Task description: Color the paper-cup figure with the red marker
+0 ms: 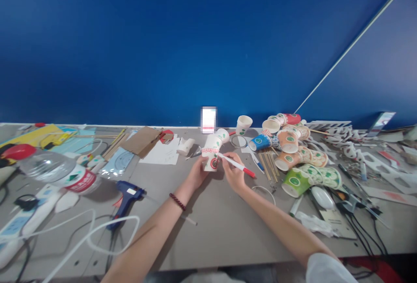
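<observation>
My left hand [198, 173] is wrapped round a paper cup [211, 161] with a red and green print, above the middle of the table. Further white cup shapes with green marks rise from its upper end, tilted to the right; how they are joined I cannot tell. Between the fingers of my right hand [233, 174] is a white marker with a red end [239, 166]. Its other end points left and lies at the side of the cup; whether it touches I cannot tell. A phone-like screen [208, 120], blurred out, stands behind the cups against the blue wall.
Loose paper cups [295, 183] and wooden sticks [267, 165] lie to the right, with a white cup [243, 124] at the back. On the left are a blue glue gun [127, 202], a large plastic bottle [61, 172], a power strip [29, 218] and looping white cable [93, 235].
</observation>
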Demonstrator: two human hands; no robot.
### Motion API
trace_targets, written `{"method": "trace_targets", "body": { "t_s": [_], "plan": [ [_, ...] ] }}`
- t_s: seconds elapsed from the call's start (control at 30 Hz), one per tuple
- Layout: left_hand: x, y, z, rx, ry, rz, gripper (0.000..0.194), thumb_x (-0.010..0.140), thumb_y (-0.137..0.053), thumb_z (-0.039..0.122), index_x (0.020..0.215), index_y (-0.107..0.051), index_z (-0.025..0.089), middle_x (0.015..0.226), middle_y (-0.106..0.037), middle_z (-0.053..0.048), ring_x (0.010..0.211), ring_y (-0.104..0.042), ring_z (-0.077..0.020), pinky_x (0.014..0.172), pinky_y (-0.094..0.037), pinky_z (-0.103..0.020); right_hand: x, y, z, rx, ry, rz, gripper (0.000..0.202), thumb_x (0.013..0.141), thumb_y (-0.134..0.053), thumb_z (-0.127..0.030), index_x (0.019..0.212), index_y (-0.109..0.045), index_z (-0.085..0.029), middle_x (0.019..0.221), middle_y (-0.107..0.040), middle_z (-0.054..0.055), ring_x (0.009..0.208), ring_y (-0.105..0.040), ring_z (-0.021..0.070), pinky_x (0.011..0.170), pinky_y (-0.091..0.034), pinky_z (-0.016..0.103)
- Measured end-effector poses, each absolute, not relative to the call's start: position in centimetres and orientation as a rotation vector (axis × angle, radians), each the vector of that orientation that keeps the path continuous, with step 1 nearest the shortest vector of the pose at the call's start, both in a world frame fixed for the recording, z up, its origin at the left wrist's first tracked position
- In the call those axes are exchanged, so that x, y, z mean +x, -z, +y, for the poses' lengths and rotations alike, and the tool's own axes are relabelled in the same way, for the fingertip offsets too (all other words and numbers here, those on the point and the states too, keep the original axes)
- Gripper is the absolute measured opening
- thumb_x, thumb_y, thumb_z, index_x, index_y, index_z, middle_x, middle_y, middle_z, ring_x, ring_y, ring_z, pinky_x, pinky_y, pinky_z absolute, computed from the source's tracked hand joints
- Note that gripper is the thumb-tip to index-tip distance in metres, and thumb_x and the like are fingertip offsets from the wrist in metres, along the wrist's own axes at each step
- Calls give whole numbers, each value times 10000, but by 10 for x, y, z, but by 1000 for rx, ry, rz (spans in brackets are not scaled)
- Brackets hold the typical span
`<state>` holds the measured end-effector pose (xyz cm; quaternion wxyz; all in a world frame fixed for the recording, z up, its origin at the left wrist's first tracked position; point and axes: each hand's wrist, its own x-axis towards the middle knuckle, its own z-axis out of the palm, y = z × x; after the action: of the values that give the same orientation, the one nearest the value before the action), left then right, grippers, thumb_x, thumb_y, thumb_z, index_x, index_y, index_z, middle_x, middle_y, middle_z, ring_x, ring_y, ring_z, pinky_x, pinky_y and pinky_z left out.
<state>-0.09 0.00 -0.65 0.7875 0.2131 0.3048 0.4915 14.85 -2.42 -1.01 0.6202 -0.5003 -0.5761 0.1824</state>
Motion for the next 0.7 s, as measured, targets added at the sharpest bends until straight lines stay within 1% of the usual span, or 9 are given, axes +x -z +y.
{"method": "trace_targets", "body": {
  "t_s": [0.17,0.33,0.7],
  "plan": [
    [-2,4,-1,477,-1057,675,389,686,-756,258,1037,-739,91,962,-767,-113,862,-685,-229,808,-510,-343,148,8,-25,-1160,-419,-1320,109,885,-611,-323,903,-648,-223,841,-713,41,768,-693,211,719,-562,354],
    [-2,5,-1,463,-1067,694,338,700,-727,234,1006,-742,93,941,-767,-108,834,-690,-224,778,-522,-336,147,8,-25,-1159,-411,-1314,104,880,-613,-319,895,-647,-223,838,-712,41,763,-690,210,728,-559,359],
    [-2,4,-2,497,-1059,661,354,723,-717,246,1048,-719,105,950,-764,-99,836,-695,-224,792,-527,-338,147,7,-25,-1151,-414,-1317,109,884,-608,-324,897,-646,-223,829,-710,36,763,-686,208,721,-560,353]
  ]
}}
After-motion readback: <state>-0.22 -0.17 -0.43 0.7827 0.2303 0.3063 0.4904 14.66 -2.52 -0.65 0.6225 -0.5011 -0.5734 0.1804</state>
